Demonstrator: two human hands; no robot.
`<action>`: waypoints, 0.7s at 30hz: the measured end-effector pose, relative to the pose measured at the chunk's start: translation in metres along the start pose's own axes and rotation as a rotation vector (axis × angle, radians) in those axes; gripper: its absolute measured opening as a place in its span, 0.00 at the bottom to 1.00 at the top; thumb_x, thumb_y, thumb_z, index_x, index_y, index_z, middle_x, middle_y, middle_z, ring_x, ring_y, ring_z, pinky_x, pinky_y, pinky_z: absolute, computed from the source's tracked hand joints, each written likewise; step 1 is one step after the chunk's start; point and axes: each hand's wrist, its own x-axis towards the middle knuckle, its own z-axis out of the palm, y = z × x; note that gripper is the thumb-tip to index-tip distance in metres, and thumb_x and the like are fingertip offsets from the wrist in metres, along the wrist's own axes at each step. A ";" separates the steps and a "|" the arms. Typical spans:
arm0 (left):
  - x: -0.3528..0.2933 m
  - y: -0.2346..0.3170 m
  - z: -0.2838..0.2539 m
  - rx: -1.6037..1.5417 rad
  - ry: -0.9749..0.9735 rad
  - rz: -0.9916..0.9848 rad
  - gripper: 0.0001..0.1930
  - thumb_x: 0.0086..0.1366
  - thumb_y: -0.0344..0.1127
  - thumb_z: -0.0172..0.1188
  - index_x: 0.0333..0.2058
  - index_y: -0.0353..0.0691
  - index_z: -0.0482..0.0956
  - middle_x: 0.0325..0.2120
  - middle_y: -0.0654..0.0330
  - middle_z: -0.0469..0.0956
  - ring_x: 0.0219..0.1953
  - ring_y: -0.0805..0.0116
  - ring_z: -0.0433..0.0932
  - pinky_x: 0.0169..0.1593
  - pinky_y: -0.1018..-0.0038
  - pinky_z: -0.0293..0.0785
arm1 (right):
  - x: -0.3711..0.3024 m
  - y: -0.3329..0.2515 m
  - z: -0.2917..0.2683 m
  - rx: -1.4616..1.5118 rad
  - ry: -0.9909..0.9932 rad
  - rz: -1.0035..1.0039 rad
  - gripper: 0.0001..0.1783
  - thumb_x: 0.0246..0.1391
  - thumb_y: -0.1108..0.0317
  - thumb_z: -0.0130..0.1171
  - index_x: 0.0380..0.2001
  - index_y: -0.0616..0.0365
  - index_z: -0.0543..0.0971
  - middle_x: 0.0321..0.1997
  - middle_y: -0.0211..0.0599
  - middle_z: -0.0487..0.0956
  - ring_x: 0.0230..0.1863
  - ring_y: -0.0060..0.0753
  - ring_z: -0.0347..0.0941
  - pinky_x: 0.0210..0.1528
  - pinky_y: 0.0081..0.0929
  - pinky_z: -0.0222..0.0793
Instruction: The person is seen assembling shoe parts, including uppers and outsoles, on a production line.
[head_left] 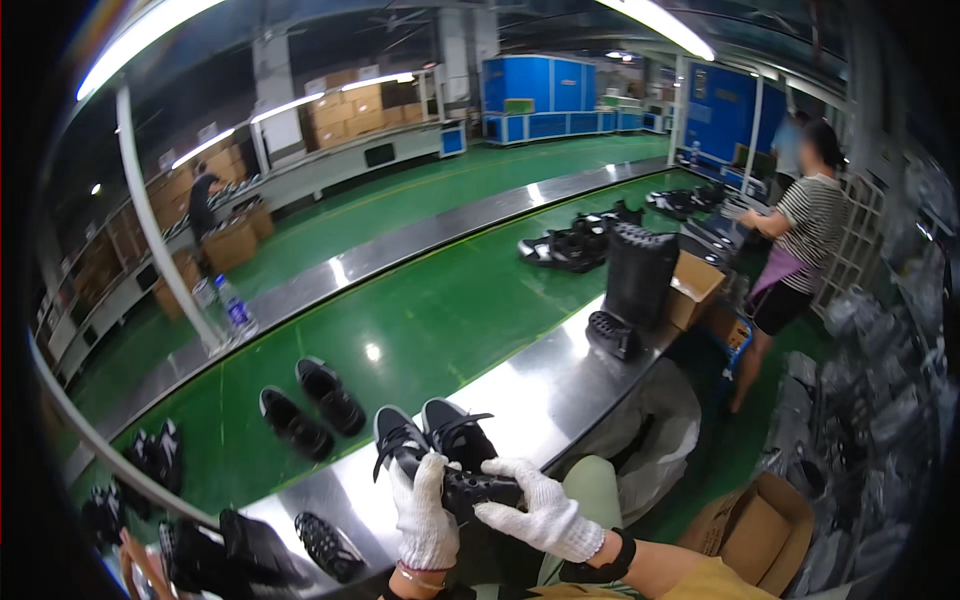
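My left hand (pixel 427 515) and my right hand (pixel 540 512), both in white knit gloves, are closed on a black perforated piece (pixel 482 488) between them. Its exact kind I cannot make out; it has rows of round holes. Just beyond my fingers stands a pair of black lace-up sneakers, the left sneaker (pixel 397 432) and the right sneaker (pixel 455 425), toes pointing away, near the edge of the steel ledge (pixel 520 385). My gloves partly cover their heel ends. A similar dark, knobbly piece (pixel 328 546) lies on the ledge to the left.
A green conveyor (pixel 410 325) runs beyond the ledge, carrying a black shoe pair (pixel 297 425) and more shoes (pixel 575 245). On the right are a tall black stack (pixel 640 270), cardboard box (pixel 695 288) and a co-worker (pixel 805 225). An open carton (pixel 755 535) sits low right; a bottle (pixel 232 300) stands far left.
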 end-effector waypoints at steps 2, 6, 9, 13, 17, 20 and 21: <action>0.006 -0.002 0.003 0.046 -0.027 -0.031 0.11 0.72 0.35 0.53 0.49 0.39 0.68 0.34 0.61 0.74 0.36 0.72 0.77 0.42 0.72 0.79 | -0.001 -0.003 -0.011 0.053 0.031 0.101 0.31 0.54 0.62 0.71 0.57 0.63 0.71 0.49 0.41 0.78 0.49 0.28 0.76 0.54 0.27 0.73; 0.029 -0.005 0.002 0.477 -0.113 0.119 0.22 0.73 0.38 0.51 0.60 0.34 0.66 0.42 0.63 0.74 0.43 0.72 0.76 0.48 0.74 0.75 | 0.004 -0.026 -0.047 0.117 0.143 0.202 0.27 0.52 0.66 0.70 0.52 0.62 0.73 0.46 0.35 0.78 0.48 0.23 0.74 0.52 0.26 0.73; 0.056 -0.003 -0.005 1.185 -0.200 0.421 0.34 0.62 0.38 0.61 0.62 0.27 0.61 0.56 0.40 0.74 0.52 0.50 0.78 0.56 0.64 0.73 | 0.016 -0.018 -0.061 -0.082 0.109 0.173 0.27 0.51 0.62 0.70 0.52 0.61 0.74 0.47 0.38 0.78 0.49 0.28 0.75 0.54 0.28 0.72; 0.080 -0.009 0.010 1.551 -0.331 0.150 0.27 0.59 0.36 0.60 0.58 0.36 0.69 0.45 0.42 0.80 0.47 0.44 0.80 0.51 0.60 0.76 | 0.038 0.001 -0.048 -0.407 -0.018 0.060 0.27 0.51 0.54 0.65 0.50 0.59 0.74 0.45 0.51 0.79 0.47 0.52 0.78 0.51 0.40 0.72; 0.097 -0.026 -0.018 1.328 -0.339 0.420 0.16 0.60 0.28 0.59 0.48 0.36 0.79 0.40 0.46 0.82 0.45 0.49 0.82 0.50 0.65 0.77 | 0.064 0.042 -0.020 -0.545 -0.097 -0.169 0.25 0.50 0.62 0.64 0.50 0.60 0.72 0.44 0.51 0.78 0.47 0.53 0.76 0.49 0.43 0.73; 0.098 -0.029 -0.018 1.196 -0.353 0.434 0.16 0.59 0.25 0.62 0.48 0.33 0.79 0.40 0.47 0.83 0.44 0.54 0.82 0.52 0.69 0.76 | 0.084 0.080 0.003 -0.750 -0.093 -0.292 0.21 0.48 0.66 0.61 0.46 0.61 0.72 0.42 0.53 0.76 0.44 0.58 0.74 0.48 0.48 0.73; 0.101 -0.032 -0.021 1.197 -0.364 0.439 0.16 0.59 0.25 0.62 0.48 0.33 0.79 0.40 0.47 0.83 0.44 0.54 0.82 0.52 0.69 0.76 | 0.089 0.083 0.009 -0.752 -0.082 -0.290 0.21 0.48 0.66 0.61 0.46 0.61 0.72 0.42 0.53 0.76 0.44 0.58 0.74 0.48 0.48 0.73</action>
